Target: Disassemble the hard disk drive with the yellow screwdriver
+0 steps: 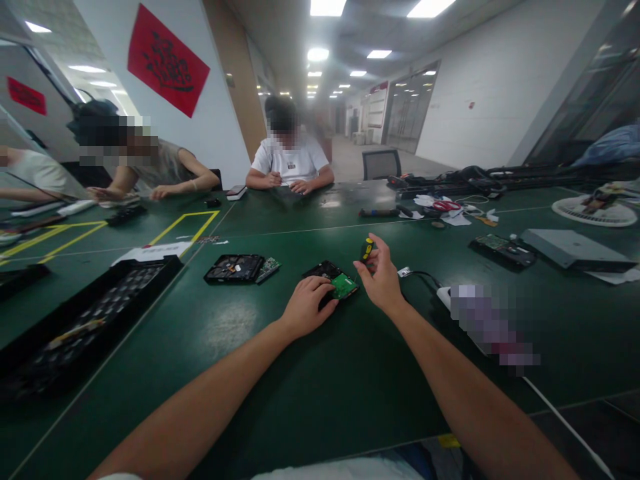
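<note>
Drive with green board [345, 286] lies flat on the green table [260, 400], mid-scene in front of the wearer, presumably there so both hands reach it easily. Left hand [307, 307] covers its left part, fingers bent over the top, thumb apart toward the near side; looks like steadying, can't tell if it truly grips. Right hand [383, 277] closes thumb and fingers on a yellow-and-black handle [369, 248], likely a screwdriver, held roughly upright just right of the drive; the hand seems raised so the tool stays off the board. Tip not distinguishable. Left of the drive, a dark drive casing [233, 268] sits with a small loose board [269, 269] against its right side, perhaps grouped as related parts. Far left, long black tray [117, 320], raised walls likely keeping its small pieces together. Another drive [503, 252] lies right, beside a grey box [575, 248].
</note>
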The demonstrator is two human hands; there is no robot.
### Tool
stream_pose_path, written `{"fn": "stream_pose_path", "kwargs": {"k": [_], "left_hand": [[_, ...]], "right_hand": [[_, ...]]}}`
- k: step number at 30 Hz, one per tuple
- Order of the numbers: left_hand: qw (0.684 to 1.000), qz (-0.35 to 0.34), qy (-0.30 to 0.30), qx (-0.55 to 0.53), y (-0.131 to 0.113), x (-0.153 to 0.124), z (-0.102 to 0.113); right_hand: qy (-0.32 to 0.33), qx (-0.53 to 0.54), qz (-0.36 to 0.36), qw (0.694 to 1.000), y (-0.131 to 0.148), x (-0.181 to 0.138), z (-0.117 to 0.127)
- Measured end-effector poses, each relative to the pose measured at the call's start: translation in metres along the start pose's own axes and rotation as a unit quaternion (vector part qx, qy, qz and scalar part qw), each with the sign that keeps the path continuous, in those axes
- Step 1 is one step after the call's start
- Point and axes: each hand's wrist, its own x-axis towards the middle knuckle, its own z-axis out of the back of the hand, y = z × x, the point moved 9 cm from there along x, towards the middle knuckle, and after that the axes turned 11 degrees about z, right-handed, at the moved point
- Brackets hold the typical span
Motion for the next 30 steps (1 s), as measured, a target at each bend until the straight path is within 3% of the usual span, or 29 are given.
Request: {"fn": "stream_pose_path", "kwargs": {"k": [9, 18, 30], "left_hand": [[1.000, -0.003, -0.007, -0.004, -0.001, 0.000, 0.002], [1.000, -0.001, -0.005, -0.004, -0.001, 0.000, 0.000], [1.000, 0.000, -0.003, 0.001, 0.000, 0.000, 0.001]], "right_hand": [[0.017, 0.045, 0.036, 0.998, 0.002, -0.003, -0.009], [-0.017, -0.047, 0.054, 0.997, 0.005, 0.001, 0.003], [0.007, -0.001, 0.025, 1.000, -0.001, -0.003, -0.005]]}}
